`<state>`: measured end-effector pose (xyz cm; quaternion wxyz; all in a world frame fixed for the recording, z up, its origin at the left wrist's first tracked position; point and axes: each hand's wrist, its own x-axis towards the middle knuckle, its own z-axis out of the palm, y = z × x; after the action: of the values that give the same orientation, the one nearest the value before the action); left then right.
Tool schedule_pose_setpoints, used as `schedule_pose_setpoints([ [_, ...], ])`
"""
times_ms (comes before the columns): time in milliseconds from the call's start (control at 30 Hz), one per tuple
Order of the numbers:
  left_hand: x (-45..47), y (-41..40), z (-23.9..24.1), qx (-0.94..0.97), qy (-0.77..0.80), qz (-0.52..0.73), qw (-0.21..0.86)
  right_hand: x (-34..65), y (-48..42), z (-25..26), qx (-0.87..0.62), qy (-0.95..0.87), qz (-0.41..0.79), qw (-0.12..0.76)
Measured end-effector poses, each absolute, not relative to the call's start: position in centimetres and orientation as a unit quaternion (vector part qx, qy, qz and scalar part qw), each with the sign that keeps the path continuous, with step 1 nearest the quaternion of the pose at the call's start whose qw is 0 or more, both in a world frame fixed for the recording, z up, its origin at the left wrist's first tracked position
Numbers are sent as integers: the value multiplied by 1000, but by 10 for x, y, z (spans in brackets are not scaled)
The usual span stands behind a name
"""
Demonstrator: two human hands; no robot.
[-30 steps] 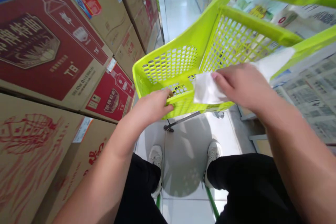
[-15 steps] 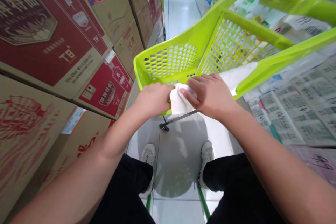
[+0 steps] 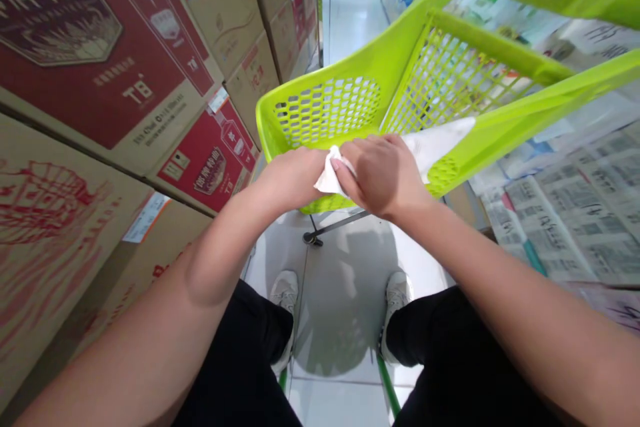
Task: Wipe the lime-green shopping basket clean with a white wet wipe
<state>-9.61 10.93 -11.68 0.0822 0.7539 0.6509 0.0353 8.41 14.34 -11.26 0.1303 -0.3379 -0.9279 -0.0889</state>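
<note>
Where the cart [image 3: 393,67] stands nearest, left hand [image 3: 297,177] clasps it; right hand [image 3: 380,170] pinches white cloth [image 3: 329,178].

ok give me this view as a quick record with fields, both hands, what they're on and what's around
cart: lime-green plastic shopping cart with perforated walls
left grip: bare left hand over the cart's near side, fingertips hidden
right grip: bare right hand holding a crumpled white cloth at that same side
hand spacing: close together, cloth showing between them
left side: stacked brown-and-red cardboard boxes
right side: pale, printed plastic-wrapped packs
below: light tiled floor, two off-white shoes
</note>
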Motion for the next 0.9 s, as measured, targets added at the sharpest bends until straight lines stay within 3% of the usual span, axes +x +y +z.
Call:
schedule_pose_setpoints([
  [233, -97, 104, -121, 743, 657, 110, 68, 145, 197, -91, -498, -845, -137, 139],
  [433, -101, 109, -131, 778, 549, 286, 111, 126, 165, -116, -337, -925, -84, 153],
  [533, -106, 106, -125, 797, 519, 279, 132, 126, 166, -114, -296, -943, -54, 140],
  [700, -109, 100, -111, 788, 529, 259, 181, 147, 192, -94, -366, -924, -88, 69],
  [900, -102, 108, -122, 764, 536, 329, 144, 127, 168, -114, -287, -944, -53, 153],
])
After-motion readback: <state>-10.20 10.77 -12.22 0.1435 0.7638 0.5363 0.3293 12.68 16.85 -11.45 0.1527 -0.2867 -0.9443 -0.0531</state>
